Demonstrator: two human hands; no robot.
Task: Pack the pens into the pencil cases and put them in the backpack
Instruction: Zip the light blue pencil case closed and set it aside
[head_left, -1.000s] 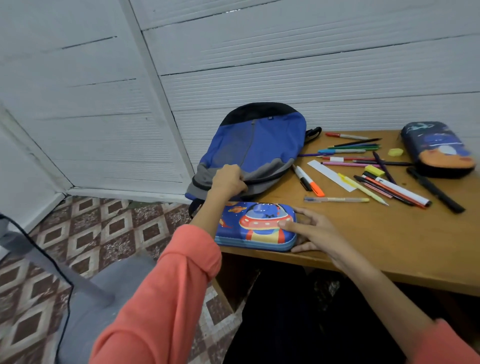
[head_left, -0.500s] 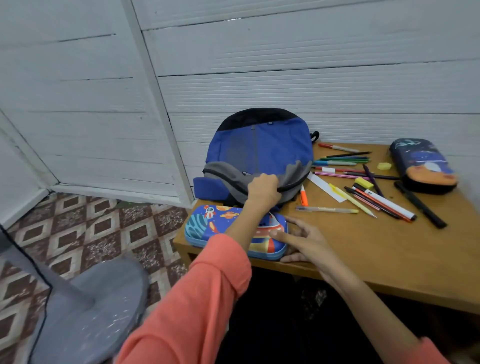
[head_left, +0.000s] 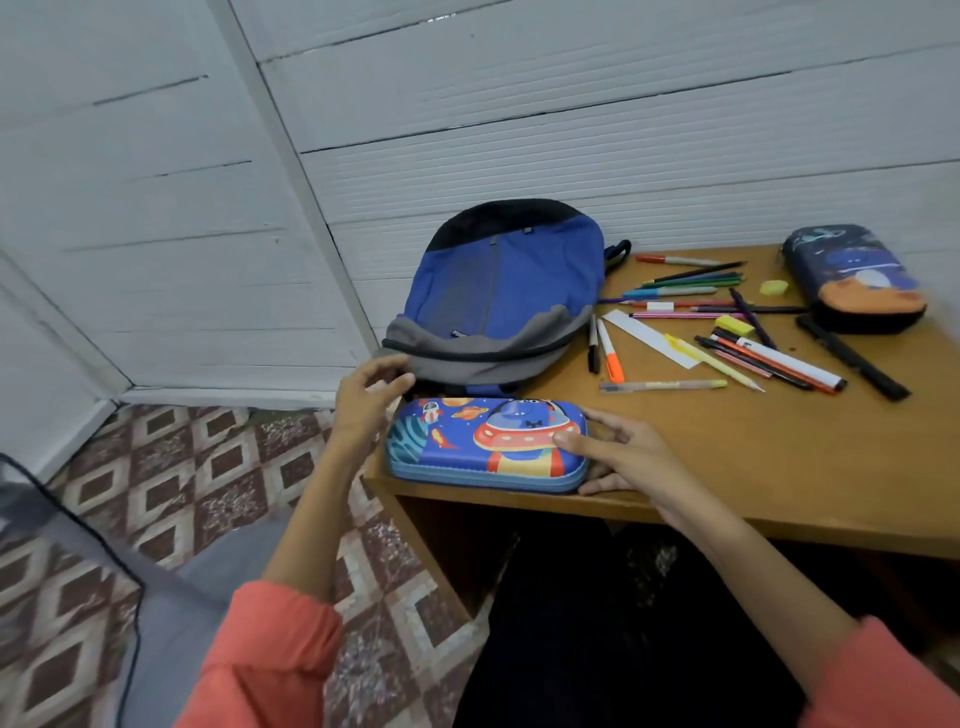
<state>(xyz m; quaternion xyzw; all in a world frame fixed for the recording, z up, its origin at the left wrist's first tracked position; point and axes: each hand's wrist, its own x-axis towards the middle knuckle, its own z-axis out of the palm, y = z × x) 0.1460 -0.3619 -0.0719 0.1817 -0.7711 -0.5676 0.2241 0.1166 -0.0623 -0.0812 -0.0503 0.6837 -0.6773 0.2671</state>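
Left fingers (head_left: 374, 366): loosely curved and apart, holding nothing; their tips are at the grey bottom corner of the backpack, and I cannot tell whether they touch it.
Left hand (head_left: 370, 397): hangs just off the table's left end, above the left end of the blue pencil case.
Right thumb (head_left: 569, 440): lies flat on the lid of the blue pencil case, near its right end.
Right fingers (head_left: 610, 418): fairly straight and spread, one along the far side of the case's right end and the lowest on the tabletop by its near corner.
Right hand (head_left: 631, 457): rests against the right end of the case, wrist over the table's front edge.
Blue pencil case (head_left: 483, 444): closed, with a spaceship picture, lying flat along the table's front left corner.
Backpack (head_left: 498, 291): blue with a black top and a grey band, flat on the table just behind the case, its top towards the wall.
Pens (head_left: 727, 332): loose on the tabletop right of the backpack, many crossing each other, with a white strip (head_left: 649, 338) among them.
Dark pencil case (head_left: 857, 278): at the far right of the table, beyond the pens.
Yellow eraser (head_left: 774, 287): just left of the dark case.
Table (head_left: 779, 467): wooden, set against a white panelled wall (head_left: 519, 104).
Sleeves (head_left: 275, 660): coral, pushed up both forearms.
Floor (head_left: 182, 467): brown and white patterned tiles.
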